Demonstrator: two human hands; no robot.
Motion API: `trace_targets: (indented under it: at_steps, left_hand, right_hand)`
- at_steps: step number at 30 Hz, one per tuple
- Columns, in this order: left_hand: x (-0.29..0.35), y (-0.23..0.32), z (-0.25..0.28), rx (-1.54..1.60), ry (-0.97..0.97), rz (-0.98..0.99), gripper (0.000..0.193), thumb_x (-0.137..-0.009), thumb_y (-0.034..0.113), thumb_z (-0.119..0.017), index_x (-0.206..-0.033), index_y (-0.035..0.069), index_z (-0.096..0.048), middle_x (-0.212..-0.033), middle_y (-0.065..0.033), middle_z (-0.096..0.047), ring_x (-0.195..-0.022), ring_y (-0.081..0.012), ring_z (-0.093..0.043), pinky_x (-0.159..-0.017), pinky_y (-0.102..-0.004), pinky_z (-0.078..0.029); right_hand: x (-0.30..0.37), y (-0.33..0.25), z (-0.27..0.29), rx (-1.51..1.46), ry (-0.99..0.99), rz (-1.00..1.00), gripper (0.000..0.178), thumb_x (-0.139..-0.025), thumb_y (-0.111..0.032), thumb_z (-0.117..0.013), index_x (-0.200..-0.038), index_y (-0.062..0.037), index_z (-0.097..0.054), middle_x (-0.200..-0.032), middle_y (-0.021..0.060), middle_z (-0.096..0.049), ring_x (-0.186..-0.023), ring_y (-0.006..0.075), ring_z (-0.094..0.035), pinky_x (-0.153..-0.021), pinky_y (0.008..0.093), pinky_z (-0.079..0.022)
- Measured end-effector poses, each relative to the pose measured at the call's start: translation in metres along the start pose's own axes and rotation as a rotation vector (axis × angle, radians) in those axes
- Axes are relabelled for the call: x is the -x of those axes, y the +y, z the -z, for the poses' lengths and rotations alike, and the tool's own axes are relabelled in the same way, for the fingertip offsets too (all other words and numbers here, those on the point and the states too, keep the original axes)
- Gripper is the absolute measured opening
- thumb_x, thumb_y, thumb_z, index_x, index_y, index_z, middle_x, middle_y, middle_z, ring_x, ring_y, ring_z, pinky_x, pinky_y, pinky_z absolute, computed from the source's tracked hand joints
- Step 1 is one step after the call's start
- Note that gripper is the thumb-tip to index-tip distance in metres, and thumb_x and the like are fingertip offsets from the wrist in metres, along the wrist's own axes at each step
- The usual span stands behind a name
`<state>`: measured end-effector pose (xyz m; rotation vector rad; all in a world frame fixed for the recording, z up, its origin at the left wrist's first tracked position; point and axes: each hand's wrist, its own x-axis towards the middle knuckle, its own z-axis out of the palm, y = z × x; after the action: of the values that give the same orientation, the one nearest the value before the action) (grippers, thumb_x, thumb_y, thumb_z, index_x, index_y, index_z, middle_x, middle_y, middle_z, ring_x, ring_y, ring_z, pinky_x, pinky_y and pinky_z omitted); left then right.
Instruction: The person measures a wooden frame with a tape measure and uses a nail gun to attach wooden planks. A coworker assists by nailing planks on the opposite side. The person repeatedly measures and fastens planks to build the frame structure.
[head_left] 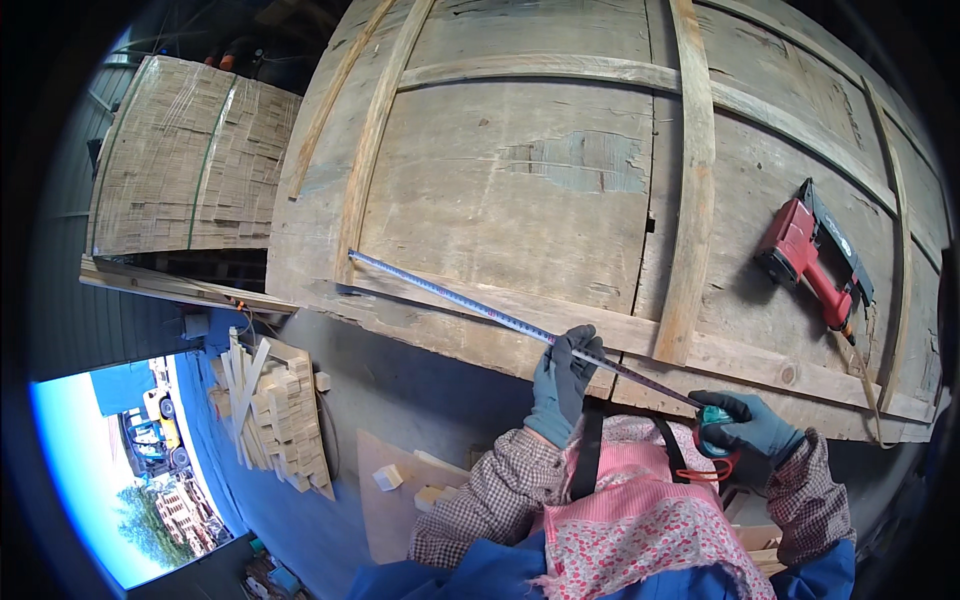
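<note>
A tape measure's pale blade [455,298] stretches along the near wooden rail [600,325] of a slatted frame. Its far end lies by the frame's left corner, where an upright slat [370,150] meets the rail. My left hand [562,388], in a blue-grey glove with dark fingers, pinches the blade near the rail's front edge. To its right, my right hand [748,424], gloved alike, is wrapped around the teal tape measure case [714,432]. An orange-red cord [708,473] loops from the case. The frame rests on a large worn plywood table [480,200].
A red and black nail gun [805,260] lies on the table at right, with a hose [868,385] running off the edge. Strapped wood pieces [185,155] are stacked at far left. Loose blocks and strips [280,405] lie on a low pallet. A forklift [160,425] stands outside the doorway.
</note>
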<state>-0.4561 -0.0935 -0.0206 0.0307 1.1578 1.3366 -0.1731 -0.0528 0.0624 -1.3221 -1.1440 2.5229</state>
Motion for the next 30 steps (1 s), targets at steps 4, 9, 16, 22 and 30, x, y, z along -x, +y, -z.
trace_targets:
  at_steps: [4, 9, 16, 22, 30]
  left_hand:
    - [-0.017, 0.009, 0.031, -0.087, 0.004, 0.017, 0.045, -0.094, 0.040, -0.045, -0.115, 0.001, -0.053, -0.108, -0.0064, -0.058, -0.096, -0.0154, -0.057, -0.083, -0.0268, -0.049]
    - [-0.014, -0.001, 0.028, -0.087, 0.026, 0.125, 0.039, -0.093, 0.043, -0.045, -0.108, 0.009, -0.057, -0.100, -0.0010, -0.058, -0.087, -0.0119, -0.056, -0.079, -0.0254, -0.048]
    - [-0.034, 0.010, 0.039, -0.118, 0.083, 0.170, 0.034, -0.092, 0.045, -0.047, -0.098, 0.014, -0.059, -0.085, 0.0050, -0.055, -0.068, -0.0055, -0.050, -0.068, -0.0217, -0.048]
    - [-0.053, 0.008, 0.051, -0.139, 0.043, 0.207, 0.035, -0.092, 0.045, -0.048, -0.101, 0.013, -0.058, -0.089, 0.0041, -0.057, -0.071, -0.0073, -0.052, -0.073, -0.0250, -0.050]
    - [-0.072, 0.012, 0.060, -0.162, 0.100, 0.307, 0.041, -0.086, 0.045, -0.056, -0.110, 0.012, -0.057, -0.095, -0.0001, -0.061, -0.086, -0.0141, -0.060, -0.077, -0.0314, -0.052]
  right_hand:
    - [0.032, 0.002, 0.022, -0.218, 0.071, -0.219, 0.039, -0.086, -0.022, -0.061, -0.116, 0.0015, -0.054, -0.096, 0.0027, -0.061, -0.085, 0.0097, -0.056, -0.079, 0.0255, -0.047]
    - [0.030, 0.040, 0.057, 0.045, 0.222, -0.203, 0.022, -0.085, -0.022, -0.064, -0.094, -0.0020, -0.061, -0.077, -0.0017, -0.060, -0.065, 0.0060, -0.054, -0.060, 0.0212, -0.046]
    - [0.018, 0.038, 0.083, 0.101, 0.360, -0.192, 0.019, -0.083, -0.018, -0.065, -0.087, 0.0001, -0.062, -0.067, 0.0031, -0.060, -0.053, 0.0091, -0.054, -0.047, 0.0230, -0.045]
    - [0.015, 0.064, 0.110, 0.115, 0.427, -0.092, 0.022, -0.081, -0.010, -0.062, -0.100, 0.0006, -0.064, -0.073, 0.0030, -0.063, -0.059, 0.0097, -0.056, -0.053, 0.0234, -0.047]
    - [-0.010, 0.081, 0.120, 0.103, 0.573, -0.070, 0.019, -0.080, -0.013, -0.064, -0.093, -0.0003, -0.067, -0.070, 0.0011, -0.061, -0.056, 0.0094, -0.054, -0.051, 0.0232, -0.046]
